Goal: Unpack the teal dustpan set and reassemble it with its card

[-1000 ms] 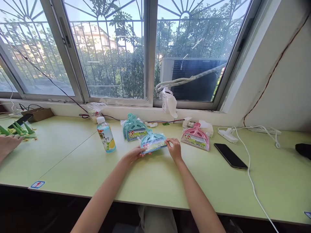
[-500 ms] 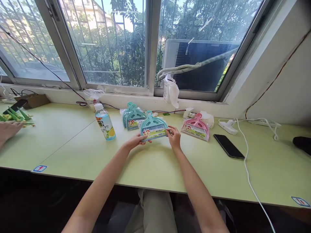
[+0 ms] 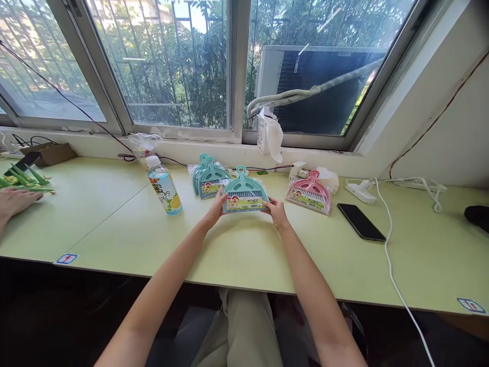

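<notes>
A teal dustpan and brush set (image 3: 245,193) in clear wrap, with a printed label along its lower edge, is held between my two hands above the table. My left hand (image 3: 216,209) grips its left edge, and my right hand (image 3: 275,210) pinches its lower right corner. Just behind and to the left, more teal sets (image 3: 209,179) lie overlapped in plastic. To the right rests a pink dustpan and brush set (image 3: 310,193), also wrapped.
A drink bottle (image 3: 165,186) stands left of my left hand. At the right lie a black phone (image 3: 361,222), a white power strip (image 3: 360,192) and a cable. Another person's hand (image 3: 17,201) touches green pieces (image 3: 26,177) at the far left.
The teal set has shifted slightly right and turned more level, its label facing me more squarely. My left hand has moved up its left edge.
</notes>
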Demonstrator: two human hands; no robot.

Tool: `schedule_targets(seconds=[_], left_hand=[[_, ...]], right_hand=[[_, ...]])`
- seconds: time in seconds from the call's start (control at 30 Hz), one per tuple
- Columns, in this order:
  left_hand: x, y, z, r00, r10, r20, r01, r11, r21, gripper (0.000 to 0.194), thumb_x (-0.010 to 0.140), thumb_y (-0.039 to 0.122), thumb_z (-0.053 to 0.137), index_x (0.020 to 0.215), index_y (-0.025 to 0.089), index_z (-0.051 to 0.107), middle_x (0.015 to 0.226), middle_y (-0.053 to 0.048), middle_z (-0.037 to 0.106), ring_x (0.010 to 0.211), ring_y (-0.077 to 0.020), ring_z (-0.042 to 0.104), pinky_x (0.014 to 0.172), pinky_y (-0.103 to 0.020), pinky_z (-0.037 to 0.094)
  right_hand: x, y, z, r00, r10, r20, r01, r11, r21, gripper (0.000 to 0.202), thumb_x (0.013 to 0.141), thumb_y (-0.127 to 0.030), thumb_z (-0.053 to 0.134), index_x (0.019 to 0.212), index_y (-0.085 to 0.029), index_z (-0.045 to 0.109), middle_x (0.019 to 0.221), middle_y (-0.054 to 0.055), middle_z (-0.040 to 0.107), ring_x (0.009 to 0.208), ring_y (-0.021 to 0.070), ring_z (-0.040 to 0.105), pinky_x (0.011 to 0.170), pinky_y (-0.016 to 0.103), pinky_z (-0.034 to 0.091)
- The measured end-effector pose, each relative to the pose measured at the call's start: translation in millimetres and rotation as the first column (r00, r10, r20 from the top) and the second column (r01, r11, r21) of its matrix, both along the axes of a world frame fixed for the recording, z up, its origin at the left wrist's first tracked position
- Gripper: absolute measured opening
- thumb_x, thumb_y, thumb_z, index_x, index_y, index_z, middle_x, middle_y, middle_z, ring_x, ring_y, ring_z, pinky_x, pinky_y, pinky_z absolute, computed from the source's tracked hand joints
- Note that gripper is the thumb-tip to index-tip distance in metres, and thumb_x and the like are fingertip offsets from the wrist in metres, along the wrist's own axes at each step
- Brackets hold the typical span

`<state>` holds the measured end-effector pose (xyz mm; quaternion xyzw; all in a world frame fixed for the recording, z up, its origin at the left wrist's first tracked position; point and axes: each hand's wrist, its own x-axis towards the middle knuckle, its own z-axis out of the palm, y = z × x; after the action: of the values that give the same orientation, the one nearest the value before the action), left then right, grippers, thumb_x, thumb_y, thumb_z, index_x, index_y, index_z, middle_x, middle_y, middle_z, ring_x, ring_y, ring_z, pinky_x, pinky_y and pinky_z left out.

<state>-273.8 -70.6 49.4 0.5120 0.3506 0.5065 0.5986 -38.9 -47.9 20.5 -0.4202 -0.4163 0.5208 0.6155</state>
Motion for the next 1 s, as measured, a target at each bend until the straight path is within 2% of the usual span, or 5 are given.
schedule_targets(seconds=[0.23,0.4,0.57,0.77,1.0], left_hand=[[5,-2,-2.0,0.986,0.056,-0.155,-0.015,0.967,0.255,0.075,0.067,0.038,0.076,0.135,0.025,0.047,0.125,-0.007,0.058,0.111,-0.0236,0.057,0.095,-0.038,0.049],[7,2,-7.9,0.982,0.161,-0.103,-0.136,0.967,0.214,0.065,0.074,0.035,0.068,0.134,0.019,0.048,0.107,-0.005,0.065,0.094,-0.0185,0.063,0.082,-0.036,0.057],[8,0,-6.0,0.955,0.294,-0.032,-0.287,0.947,0.143,0.086,0.074,0.024,0.065,0.146,0.029,0.017,0.099,-0.002,0.066,0.08,-0.0168,0.066,0.067,-0.035,0.06],[4,10,-15.3,0.961,0.252,-0.116,-0.245,0.967,0.065,0.048,0.072,0.032,0.068,0.113,0.015,0.05,0.102,-0.009,0.064,0.081,-0.0199,0.065,0.058,-0.032,0.059],[10,10,-20.6,0.956,0.271,-0.112,-0.254,0.957,0.142,0.047,0.073,0.035,0.066,0.109,0.022,0.039,0.101,-0.004,0.059,0.08,-0.0164,0.062,0.057,-0.031,0.059]], right_hand=[[0,1,0.2,0.996,-0.082,-0.023,0.082,0.997,0.01,0.031,0.065,-0.022,0.068,0.095,-0.015,0.066,0.081,0.003,0.072,0.071,0.016,0.068,0.067,0.035,0.061],[-6,-3,3.8,0.999,-0.043,-0.016,0.044,0.999,0.033,0.037,0.065,-0.023,0.068,0.101,-0.015,0.064,0.083,0.003,0.071,0.073,0.0164,0.068,0.067,0.034,0.061],[-12,-6,5.5,0.999,-0.01,0.05,0.006,0.996,0.087,0.042,0.065,-0.029,0.068,0.105,-0.017,0.059,0.086,0.004,0.071,0.077,0.0184,0.067,0.067,0.036,0.06],[-13,-4,2.9,0.99,0.0,0.143,-0.015,0.994,0.11,0.044,0.067,-0.034,0.064,0.107,-0.018,0.055,0.092,0.006,0.07,0.078,0.0183,0.066,0.063,0.033,0.059],[-17,-4,-0.5,0.955,-0.087,0.284,0.044,0.987,0.152,0.054,0.067,-0.045,0.066,0.113,-0.023,0.048,0.103,0.004,0.064,0.085,0.0177,0.063,0.057,0.027,0.058]])
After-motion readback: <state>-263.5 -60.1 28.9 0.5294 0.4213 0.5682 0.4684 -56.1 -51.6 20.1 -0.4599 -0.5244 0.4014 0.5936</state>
